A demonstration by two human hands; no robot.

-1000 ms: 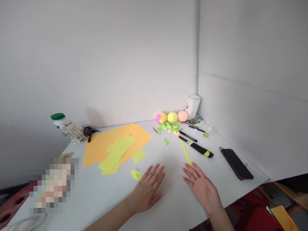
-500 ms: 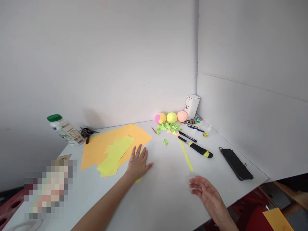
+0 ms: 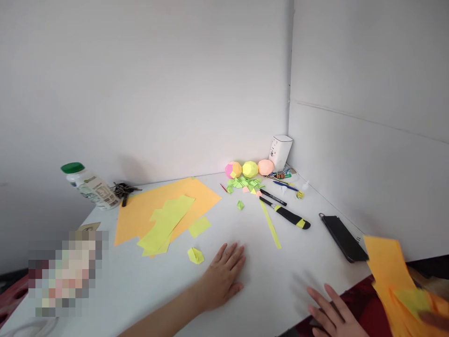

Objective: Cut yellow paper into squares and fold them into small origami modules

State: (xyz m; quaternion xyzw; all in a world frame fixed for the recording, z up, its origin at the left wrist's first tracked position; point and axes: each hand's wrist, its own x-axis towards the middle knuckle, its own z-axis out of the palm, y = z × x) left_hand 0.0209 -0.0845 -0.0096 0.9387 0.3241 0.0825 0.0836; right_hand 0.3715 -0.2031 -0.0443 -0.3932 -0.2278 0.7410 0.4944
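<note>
My left hand [image 3: 224,276] lies flat on the white table with its fingers spread, holding nothing. Just left of it sit a small folded yellow paper piece [image 3: 195,255] and a yellow paper rectangle [image 3: 199,227]. Over the table's front right edge, my right hand [image 3: 335,314] hovers with fingers apart and nothing in them. At the lower right, another person's hand [image 3: 435,320], partly cut off by the frame, holds orange and yellow paper sheets [image 3: 387,262]. A thin yellow paper strip [image 3: 270,223] rests beyond my hands.
Yellow sheets [image 3: 166,224] overlap a large orange sheet [image 3: 135,213] on the left, near a white bottle [image 3: 93,187] and keys [image 3: 124,189]. A utility knife [image 3: 289,216], marker [image 3: 273,197] and black phone [image 3: 343,238] lie right. Faceted paper balls [image 3: 250,169] and green folded pieces [image 3: 243,183] stand behind.
My left hand has slid right and nearer, uncovering the yellow rectangle and folded piece. My right hand has moved down and right. The other person's orange paper has risen at the right.
</note>
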